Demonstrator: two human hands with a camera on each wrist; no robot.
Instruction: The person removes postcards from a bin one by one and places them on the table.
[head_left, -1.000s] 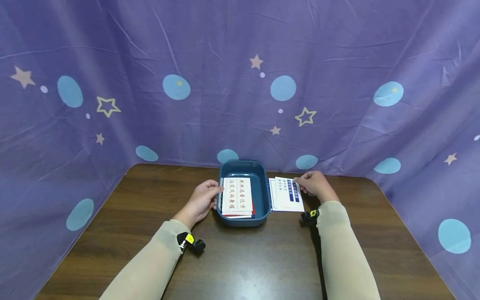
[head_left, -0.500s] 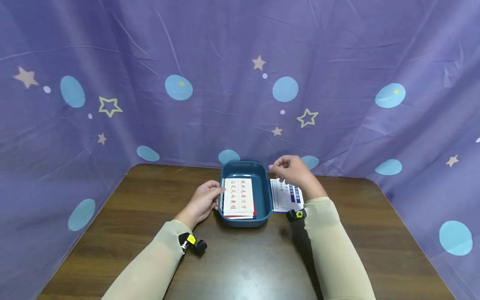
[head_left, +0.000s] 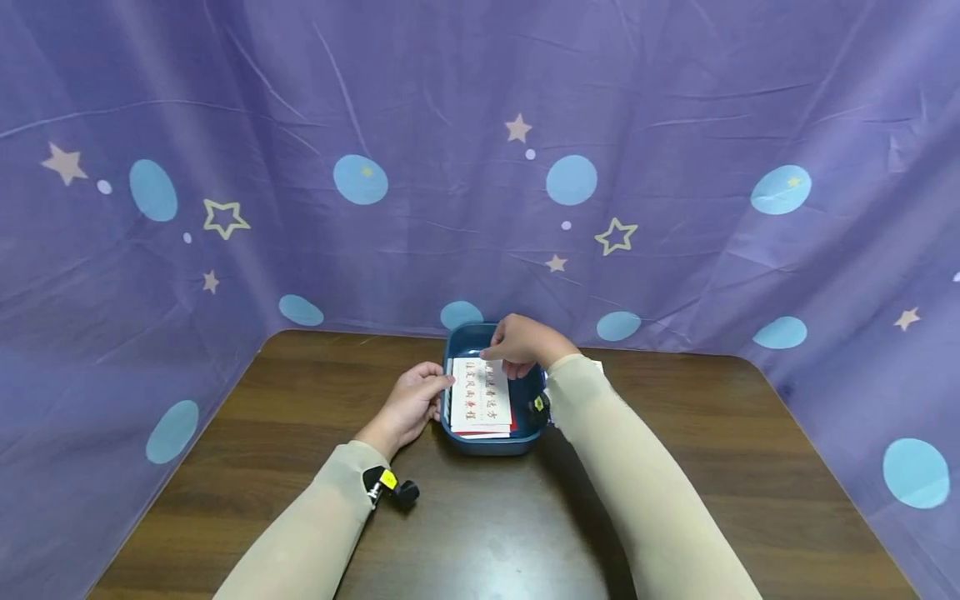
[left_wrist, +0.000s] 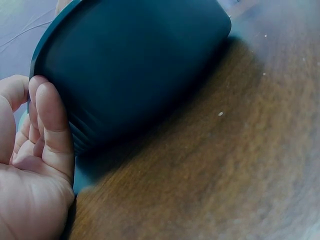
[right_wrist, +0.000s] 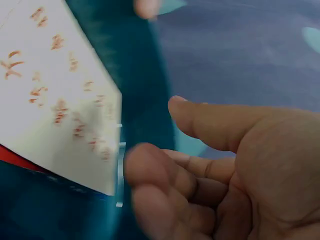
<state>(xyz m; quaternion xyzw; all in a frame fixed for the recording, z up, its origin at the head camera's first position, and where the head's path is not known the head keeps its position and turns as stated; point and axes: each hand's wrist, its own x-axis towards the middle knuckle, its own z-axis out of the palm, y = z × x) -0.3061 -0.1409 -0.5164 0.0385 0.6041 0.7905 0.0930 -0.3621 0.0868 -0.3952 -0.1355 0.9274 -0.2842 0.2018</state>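
A dark blue plastic bin point(head_left: 491, 447) stands on the table, holding a stack of cards. The top card point(head_left: 474, 396) is white with red handwritten-style characters, and a red edge shows beneath it. My left hand point(head_left: 408, 400) pinches the bin's left rim between thumb and fingers; the left wrist view shows its fingers against the outer wall point(left_wrist: 135, 65). My right hand point(head_left: 528, 342) is over the bin, at the far edge of the cards. In the right wrist view, its thumb and fingers point(right_wrist: 152, 167) stand apart with nothing between them, close to the card's edge.
More white and blue cards lie on the table right of the bin, mostly hidden by my right sleeve; one corner point(head_left: 597, 365) shows. A purple curtain point(head_left: 450, 208) with stars and dots hangs behind the wooden table point(head_left: 480, 517).
My right hand has left the cards on the right and moved leftward over the bin, to the card stack inside. The left hand keeps its hold on the rim.
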